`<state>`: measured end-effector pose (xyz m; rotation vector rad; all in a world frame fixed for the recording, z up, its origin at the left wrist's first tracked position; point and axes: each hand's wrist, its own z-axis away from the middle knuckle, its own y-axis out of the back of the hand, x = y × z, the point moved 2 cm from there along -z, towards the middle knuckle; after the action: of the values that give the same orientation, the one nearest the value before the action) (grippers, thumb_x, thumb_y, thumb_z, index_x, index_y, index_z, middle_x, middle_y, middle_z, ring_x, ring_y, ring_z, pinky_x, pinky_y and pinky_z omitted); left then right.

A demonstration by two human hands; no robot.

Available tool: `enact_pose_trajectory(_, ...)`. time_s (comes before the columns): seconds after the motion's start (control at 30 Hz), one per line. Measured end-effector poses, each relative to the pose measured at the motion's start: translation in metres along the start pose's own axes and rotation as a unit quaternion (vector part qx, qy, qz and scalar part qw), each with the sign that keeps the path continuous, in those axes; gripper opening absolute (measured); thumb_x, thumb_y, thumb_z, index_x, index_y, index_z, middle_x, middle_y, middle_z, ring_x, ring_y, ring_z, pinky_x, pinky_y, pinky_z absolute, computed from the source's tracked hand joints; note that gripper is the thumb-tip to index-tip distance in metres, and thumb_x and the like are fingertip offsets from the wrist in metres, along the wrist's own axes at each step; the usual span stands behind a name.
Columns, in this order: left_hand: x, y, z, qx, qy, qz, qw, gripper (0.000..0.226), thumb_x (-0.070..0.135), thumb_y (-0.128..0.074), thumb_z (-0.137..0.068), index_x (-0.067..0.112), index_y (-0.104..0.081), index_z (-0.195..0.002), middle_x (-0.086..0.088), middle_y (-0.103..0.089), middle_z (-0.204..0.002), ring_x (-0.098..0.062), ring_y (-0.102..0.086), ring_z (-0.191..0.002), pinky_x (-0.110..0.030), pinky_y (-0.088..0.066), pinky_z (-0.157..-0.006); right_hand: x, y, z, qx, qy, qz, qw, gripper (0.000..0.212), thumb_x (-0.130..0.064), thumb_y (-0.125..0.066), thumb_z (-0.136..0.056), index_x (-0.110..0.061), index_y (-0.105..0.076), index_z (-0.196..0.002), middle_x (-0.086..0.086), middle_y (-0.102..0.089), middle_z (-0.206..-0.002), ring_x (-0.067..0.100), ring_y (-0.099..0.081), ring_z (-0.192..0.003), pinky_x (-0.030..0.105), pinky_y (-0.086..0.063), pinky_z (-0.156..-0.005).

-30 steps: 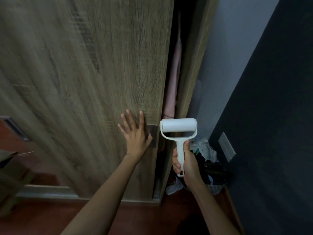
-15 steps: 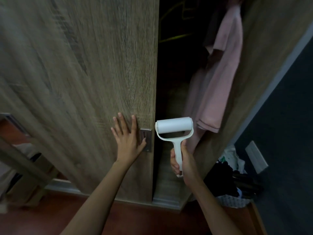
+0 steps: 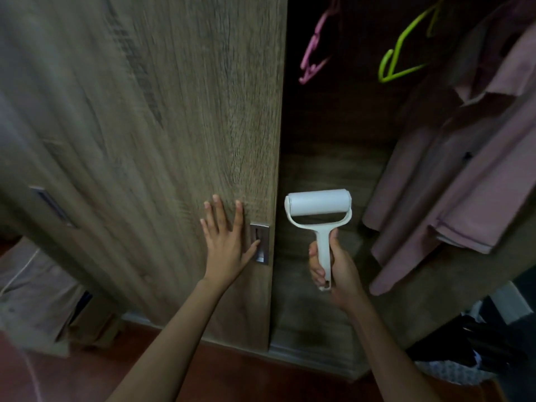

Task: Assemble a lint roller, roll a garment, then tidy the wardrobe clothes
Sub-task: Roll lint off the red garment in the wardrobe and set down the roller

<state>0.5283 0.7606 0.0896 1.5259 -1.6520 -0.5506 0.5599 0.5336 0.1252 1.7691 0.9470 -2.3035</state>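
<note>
My right hand (image 3: 333, 271) grips the handle of a white lint roller (image 3: 319, 207), held upright in front of the open wardrobe gap with its roll on top. My left hand (image 3: 226, 239) lies flat with fingers spread on the wooden sliding door (image 3: 174, 126), its thumb at the recessed metal pull (image 3: 260, 242). A pink garment (image 3: 452, 192) hangs inside the wardrobe to the right of the roller, apart from it.
A pink hanger (image 3: 314, 50) and a lime-green hanger (image 3: 403, 53) hang bare in the dark interior. A basket of dark clothes (image 3: 470, 352) sits on the floor at lower right. Light fabric (image 3: 32, 288) shows at lower left behind the door.
The sliding door has moved left under my left hand, widening the gap. The hangers and more of the pink garment have come into sight. The roller stays held upright.
</note>
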Motion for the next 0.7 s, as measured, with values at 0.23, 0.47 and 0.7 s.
enact_pose_trajectory(0.23, -0.063, 0.022, -0.003, -0.017, 0.023, -0.020, 0.999, 0.101, 0.063, -0.047, -0.086, 0.027, 0.018, -0.155, -0.014, 0.033, -0.158, -0.041, 0.023, -0.146, -0.069, -0.015, -0.110, 0.005, -0.043, -0.027, -0.043, -0.032, -0.035, 0.998, 0.056, -0.061, -0.029, -0.087, -0.013, -0.049, -0.066, 0.001, -0.035, -0.042, 0.010, -0.032, -0.031, 0.018, -0.028, -0.032)
enact_pose_trajectory(0.47, -0.108, 0.040, -0.004, -0.029, 0.037, -0.045, 0.998, 0.102, 0.067, -0.044, -0.086, 0.026, 0.021, -0.154, -0.014, 0.033, -0.157, -0.042, 0.019, -0.147, -0.065, -0.015, -0.112, 0.009, -0.064, -0.049, -0.077, -0.049, -0.026, 0.995, 0.059, -0.063, -0.025, -0.089, -0.013, -0.049, -0.067, 0.000, -0.032, -0.040, 0.009, -0.028, -0.027, 0.014, -0.022, -0.029)
enact_pose_trajectory(0.7, -0.140, 0.050, -0.006, -0.019, 0.043, -0.060, 0.997, 0.106, 0.066, -0.049, -0.085, 0.026, 0.020, -0.154, -0.013, 0.034, -0.157, -0.038, 0.025, -0.146, -0.060, -0.009, -0.114, 0.015, -0.076, -0.057, -0.089, -0.047, -0.011, 0.995, 0.059, -0.062, -0.023, -0.091, -0.013, -0.048, -0.070, 0.000, -0.032, -0.040, 0.009, -0.028, -0.029, 0.015, -0.022, -0.030)
